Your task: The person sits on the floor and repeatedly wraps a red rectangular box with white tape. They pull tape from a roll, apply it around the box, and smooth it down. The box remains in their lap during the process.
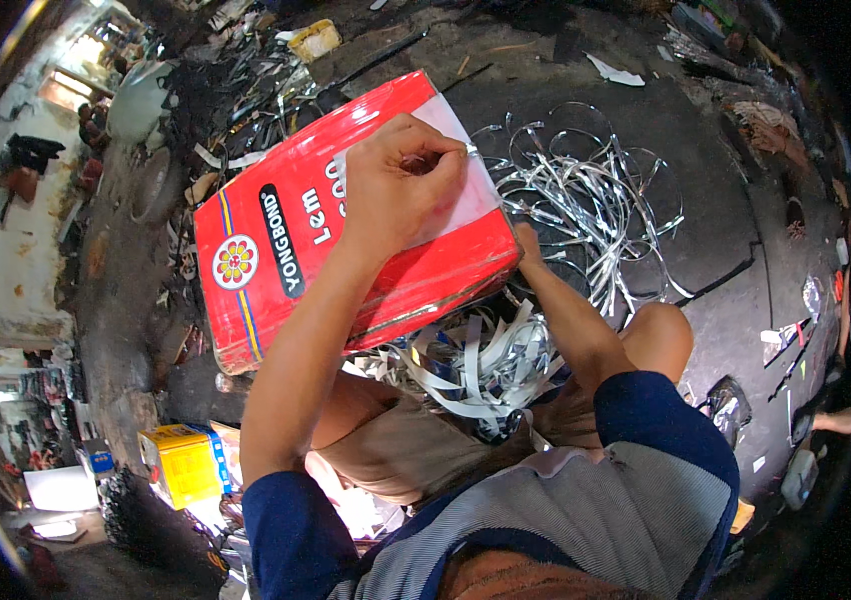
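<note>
A large red carton point(286, 255) with a round flower emblem and a whitish panel lies tilted above my lap. My left hand point(406, 180) rests over its upper right part, thumb and fingers closed in a pinch. At the fingertips, by the carton's right edge, shows a small bit of a thin silvery strip. My right hand point(526, 245) is at the carton's lower right edge, its fingers mostly hidden behind it. Past that edge spreads a loose tangle of shiny silver strips point(611, 220). Flat white and silver ribbons point(486, 365) are heaped between my legs.
A yellow box point(186, 465) with a blue band stands at the lower left. Scraps and a yellow container point(315, 41) lie on the dark floor at the far side. A dark plastic bag point(729, 408) is beside my right knee. A pale wall point(11, 240) rises at the left.
</note>
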A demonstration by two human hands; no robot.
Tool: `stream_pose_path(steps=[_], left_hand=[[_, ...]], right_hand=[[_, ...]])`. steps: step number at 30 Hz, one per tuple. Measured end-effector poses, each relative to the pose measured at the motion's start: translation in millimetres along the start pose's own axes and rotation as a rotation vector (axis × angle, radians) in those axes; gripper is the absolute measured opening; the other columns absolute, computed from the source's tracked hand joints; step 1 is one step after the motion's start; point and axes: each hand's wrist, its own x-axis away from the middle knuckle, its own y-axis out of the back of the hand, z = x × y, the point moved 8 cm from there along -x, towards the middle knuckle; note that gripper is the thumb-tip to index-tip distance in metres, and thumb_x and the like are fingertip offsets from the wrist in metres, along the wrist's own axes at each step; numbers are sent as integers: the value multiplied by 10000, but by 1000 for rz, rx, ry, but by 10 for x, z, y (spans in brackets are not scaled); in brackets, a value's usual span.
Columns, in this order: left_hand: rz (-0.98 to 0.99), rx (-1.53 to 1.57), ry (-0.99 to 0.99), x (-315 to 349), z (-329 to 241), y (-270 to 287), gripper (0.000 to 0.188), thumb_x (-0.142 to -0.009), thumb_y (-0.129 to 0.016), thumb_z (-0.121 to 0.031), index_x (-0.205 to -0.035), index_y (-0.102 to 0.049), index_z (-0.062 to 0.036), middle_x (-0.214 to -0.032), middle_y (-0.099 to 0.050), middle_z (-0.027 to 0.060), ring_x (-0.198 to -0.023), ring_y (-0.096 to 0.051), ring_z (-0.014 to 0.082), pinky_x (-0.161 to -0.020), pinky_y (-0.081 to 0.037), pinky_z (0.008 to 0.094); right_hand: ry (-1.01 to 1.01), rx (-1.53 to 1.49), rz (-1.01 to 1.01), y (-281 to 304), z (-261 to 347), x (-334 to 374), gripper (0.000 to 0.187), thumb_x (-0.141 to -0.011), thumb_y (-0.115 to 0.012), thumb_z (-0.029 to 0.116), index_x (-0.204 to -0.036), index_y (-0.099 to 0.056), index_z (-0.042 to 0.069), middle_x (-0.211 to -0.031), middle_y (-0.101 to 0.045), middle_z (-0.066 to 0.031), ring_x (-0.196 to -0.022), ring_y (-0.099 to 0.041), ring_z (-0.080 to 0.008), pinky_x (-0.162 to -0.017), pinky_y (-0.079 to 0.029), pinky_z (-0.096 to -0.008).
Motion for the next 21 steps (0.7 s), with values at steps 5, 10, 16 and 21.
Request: stream_pose_path(steps=[5, 10, 16, 21], left_hand=[[-31, 108, 69, -49, -42, -60, 36, -818, -738, 20, -852, -744, 11, -837, -688, 52, -733, -622, 81, -620, -498, 225], [-18, 111, -3, -100, -70, -87, 51, -826, -726, 10, -867, -757, 3, -855, -700, 63, -739, -637, 98, -622, -500, 242], [20, -88, -295, -26, -324, -16, 123, -826, -734, -14, -945, -764, -13, -865, -698, 102, -741, -678, 172, -646, -517, 271], [-1, -76, -215, -25, -282, 10, 115, -832, -723, -20, -941, -758, -30, -857, -695, 97, -721, -676, 182, -634, -520, 288]], right_hand=[[-335, -63, -98, -43, -592, 145, 362, -909, -593, 307, -975, -732, -20, -1073, -700, -296, -1046, -670, -478, -895, -539, -552], [-281, 32, -54, 55, -662, 237, 361, -901, -580, 271, -1067, -703, -26, -1120, -689, -296, -1073, -662, -481, -933, -531, -551], [-228, 84, -61, -16, -580, 199, 315, -894, -610, 238, -975, -720, -47, -1072, -694, -311, -1024, -683, -471, -883, -556, -536], [-363, -70, -131, -24, -1046, 68, 431, -932, -581, 345, -796, -688, -49, -823, -718, -244, -734, -718, -392, -660, -582, -488]])
